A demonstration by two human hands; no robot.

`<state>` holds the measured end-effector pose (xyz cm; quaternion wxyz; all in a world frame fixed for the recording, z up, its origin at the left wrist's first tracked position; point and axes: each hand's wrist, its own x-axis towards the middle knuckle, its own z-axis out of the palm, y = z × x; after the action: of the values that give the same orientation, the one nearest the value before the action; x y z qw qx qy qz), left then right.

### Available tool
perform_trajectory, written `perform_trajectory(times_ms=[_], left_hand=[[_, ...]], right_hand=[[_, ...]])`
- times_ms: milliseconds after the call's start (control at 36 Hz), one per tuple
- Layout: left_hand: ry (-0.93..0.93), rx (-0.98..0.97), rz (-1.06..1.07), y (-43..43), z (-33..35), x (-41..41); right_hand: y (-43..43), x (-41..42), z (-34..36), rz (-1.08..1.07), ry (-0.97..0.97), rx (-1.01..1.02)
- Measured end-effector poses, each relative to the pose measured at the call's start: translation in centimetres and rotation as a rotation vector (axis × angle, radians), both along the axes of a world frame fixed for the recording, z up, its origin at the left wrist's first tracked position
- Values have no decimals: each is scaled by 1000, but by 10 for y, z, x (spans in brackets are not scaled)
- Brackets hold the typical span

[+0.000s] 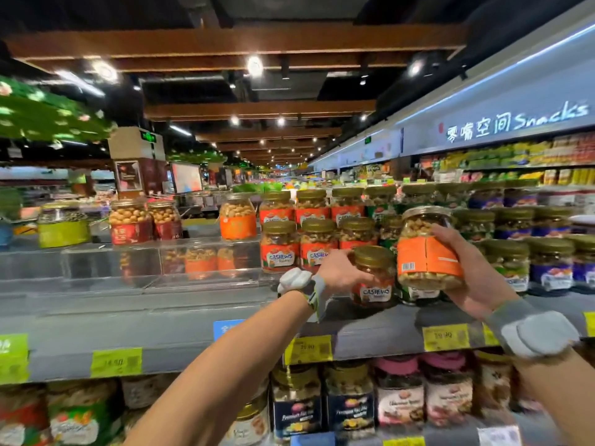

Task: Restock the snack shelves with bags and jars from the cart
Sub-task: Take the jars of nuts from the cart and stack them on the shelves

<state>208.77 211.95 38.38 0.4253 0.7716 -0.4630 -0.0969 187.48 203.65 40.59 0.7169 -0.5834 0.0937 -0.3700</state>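
Observation:
My left hand grips a cashew jar with a gold lid and red-orange label, standing on the grey top shelf. My right hand holds a second nut jar with an orange label, lifted and tilted just right of the first. Behind them stand stacked cashew jars with gold lids, in two or three tiers. The cart is out of view.
Blue-labelled and green-labelled jars fill the shelf to the right. Clear acrylic risers carry a few jars at left. Yellow price tags line the shelf edge. A lower shelf holds more jars.

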Motion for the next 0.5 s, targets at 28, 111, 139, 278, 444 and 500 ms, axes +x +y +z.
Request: perform_trajectory(times_ms=[28,111,139,278,444,500], left_hand=[[0,-1,0,4,1,-2],[-26,-4,5,0,3,-9],[-51,-15,14,0,1,-10],[-119,-61,73,-4,-8,-22],[-210,-90,76,3,-7,-26],[-59,-229,37,18,5,-31]], right_hand=[[1,3,0,-3,9,-5],[-1,-1,0,10,26,-40],[-1,-1,0,18,29,-50],[-4,-3,-1,50,17,-34],[-3,-3,4,104,18,-29],[-2,0,8,121,13,-53]])
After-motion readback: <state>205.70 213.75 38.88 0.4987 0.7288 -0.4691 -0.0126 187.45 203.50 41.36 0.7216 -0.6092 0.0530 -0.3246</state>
